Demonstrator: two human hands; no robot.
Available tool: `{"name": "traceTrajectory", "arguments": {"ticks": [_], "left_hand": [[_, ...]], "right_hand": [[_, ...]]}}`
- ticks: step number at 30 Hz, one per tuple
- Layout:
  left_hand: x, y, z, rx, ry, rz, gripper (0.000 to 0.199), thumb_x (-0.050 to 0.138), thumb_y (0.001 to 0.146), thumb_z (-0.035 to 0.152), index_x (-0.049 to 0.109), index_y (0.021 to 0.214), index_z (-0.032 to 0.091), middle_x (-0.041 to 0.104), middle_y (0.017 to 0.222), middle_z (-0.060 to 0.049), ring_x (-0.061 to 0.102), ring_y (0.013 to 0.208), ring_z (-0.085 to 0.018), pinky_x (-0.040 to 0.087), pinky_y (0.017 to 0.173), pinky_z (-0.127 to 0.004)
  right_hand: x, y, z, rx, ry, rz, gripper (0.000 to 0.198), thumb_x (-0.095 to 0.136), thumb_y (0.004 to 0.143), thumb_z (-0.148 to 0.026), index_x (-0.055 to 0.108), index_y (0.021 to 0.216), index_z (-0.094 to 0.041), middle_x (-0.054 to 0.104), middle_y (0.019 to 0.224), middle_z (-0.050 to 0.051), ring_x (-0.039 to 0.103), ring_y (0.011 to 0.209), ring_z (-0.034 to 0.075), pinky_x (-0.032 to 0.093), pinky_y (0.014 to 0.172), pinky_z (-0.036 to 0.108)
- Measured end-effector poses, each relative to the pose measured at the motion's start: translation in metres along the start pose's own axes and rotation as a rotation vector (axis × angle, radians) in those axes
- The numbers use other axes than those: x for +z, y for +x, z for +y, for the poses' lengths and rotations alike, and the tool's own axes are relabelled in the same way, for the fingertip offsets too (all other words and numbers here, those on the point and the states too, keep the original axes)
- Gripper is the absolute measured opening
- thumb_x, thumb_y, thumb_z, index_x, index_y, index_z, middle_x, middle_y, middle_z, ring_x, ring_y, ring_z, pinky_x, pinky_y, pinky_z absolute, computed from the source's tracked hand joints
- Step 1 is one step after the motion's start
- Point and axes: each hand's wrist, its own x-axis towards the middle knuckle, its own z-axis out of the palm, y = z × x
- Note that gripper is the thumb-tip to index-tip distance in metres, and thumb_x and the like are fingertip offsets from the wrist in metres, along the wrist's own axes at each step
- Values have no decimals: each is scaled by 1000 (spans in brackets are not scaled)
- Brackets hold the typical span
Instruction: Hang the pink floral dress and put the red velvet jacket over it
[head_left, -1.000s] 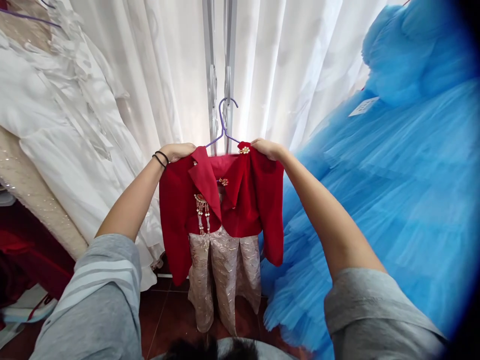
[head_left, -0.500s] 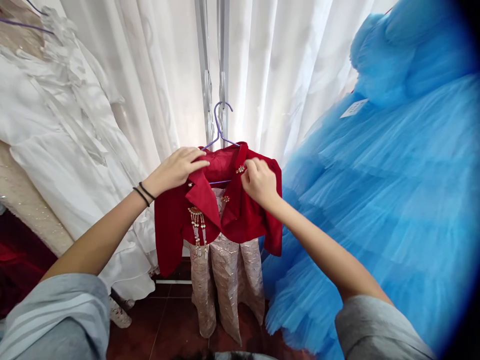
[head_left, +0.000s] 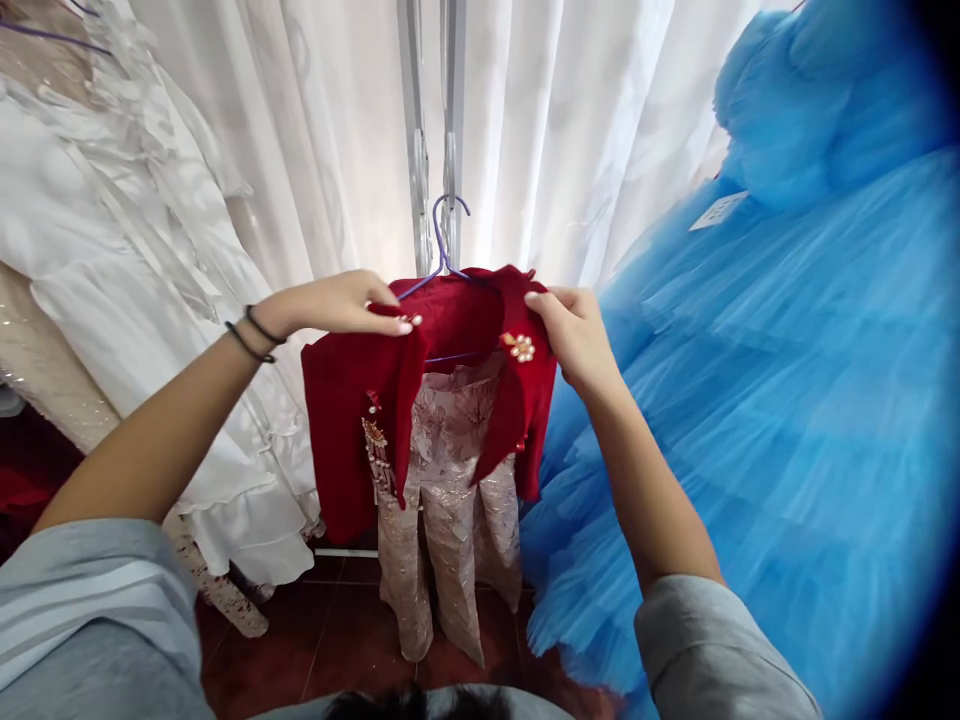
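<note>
A short red jacket (head_left: 341,430) hangs on a purple hanger (head_left: 441,240), its front parted. My left hand (head_left: 337,305) pinches the jacket's edge near the collar on the left, beside a small pearl ornament (head_left: 412,319). On the other side, my right hand (head_left: 576,330) grips the collar and shoulder cloth, thumb on top. Just below its thumb sits a pearl flower button (head_left: 521,347). A beaded tassel brooch (head_left: 376,445) dangles from the left front. Under the jacket shows a pale pink, shiny patterned garment (head_left: 450,430) with long hanging panels.
White ruffled dresses (head_left: 150,300) hang at the left, and a large blue tulle gown (head_left: 787,400) with a white tag (head_left: 718,211) fills the right. Behind are white curtains (head_left: 322,130) and a grey metal upright (head_left: 454,90). The floor (head_left: 337,640) has dark red tiles.
My hands have taken hold of both jacket fronts and drawn them apart and up, showing more of the pink garment. My right hand has moved outward; my left fingers have closed on the edge.
</note>
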Motion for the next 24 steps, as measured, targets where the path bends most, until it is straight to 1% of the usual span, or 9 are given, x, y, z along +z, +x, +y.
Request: {"name": "traceTrajectory", "arguments": {"ticks": [2, 6, 8, 11, 16, 18, 20, 22, 24], "left_hand": [[13, 22, 2, 100, 146, -33, 27, 60, 80, 36, 65, 60, 19, 56, 59, -3, 60, 72, -23, 40, 86, -41], [47, 46, -3, 213, 347, 180, 23, 52, 83, 26, 69, 70, 17, 66, 71, -8, 62, 83, -27, 29, 98, -54], [51, 45, -3, 240, 337, 263, 25, 49, 88, 30, 71, 81, 19, 69, 80, -7, 62, 86, -27, 27, 99, -55], [52, 42, -2, 251, 339, 382, 29, 45, 95, 35, 70, 97, 20, 70, 93, -7, 61, 92, -27, 28, 100, -54], [77, 38, -9, 308, 484, 259, 30, 48, 92, 25, 65, 116, 18, 67, 112, -13, 54, 111, -31, 29, 104, -53], [90, 28, -10, 277, 487, 303, 35, 44, 94, 25, 62, 123, 18, 64, 120, -13, 51, 118, -30, 24, 109, -53], [102, 13, -3, 188, 442, 389, 36, 40, 96, 31, 62, 121, 19, 63, 123, -12, 51, 119, -29, 22, 110, -53], [117, -1, 9, 72, 400, 456, 38, 44, 95, 42, 62, 119, 18, 60, 127, -15, 49, 121, -32, 25, 108, -53], [134, -12, 22, -14, 390, 465, 50, 55, 88, 51, 59, 123, 16, 52, 137, -20, 44, 125, -38, 28, 105, -53]], "right_hand": [[21, 4, -7, 10, 85, -107, 34, 51, 87, -30, 38, 57, -20, 41, 53, -3, 37, 48, 8, 28, 45, 23], [93, -2, 25, 153, 110, -465, 14, 54, 88, -21, 50, 75, -17, 57, 64, -1, 56, 54, 11, 47, 51, 23], [117, -14, 44, 76, 100, -519, 9, 59, 84, -17, 54, 91, -15, 66, 84, 4, 61, 62, 11, 52, 58, 25], [129, -35, 56, -151, 97, -495, 31, 62, 82, -17, 56, 112, -14, 65, 110, 10, 65, 76, 12, 55, 71, 28], [124, -74, 72, -246, 101, -527, 43, 57, 83, -16, 55, 126, -14, 61, 126, 14, 66, 93, 17, 54, 85, 32], [109, -91, 95, -216, 97, -421, 42, 56, 83, -20, 56, 125, -16, 63, 123, 12, 66, 92, 17, 54, 84, 32], [86, -106, 132, -74, 72, -95, 31, 55, 85, -28, 61, 113, -17, 68, 108, 10, 65, 87, 18, 53, 79, 32], [61, -118, 176, 206, 28, 337, 18, 55, 83, -32, 62, 92, -18, 68, 92, 7, 62, 84, 19, 50, 82, 34], [44, -127, 219, 513, 46, 568, 12, 59, 78, -30, 56, 81, -19, 65, 86, 6, 59, 87, 20, 47, 86, 35]]}}
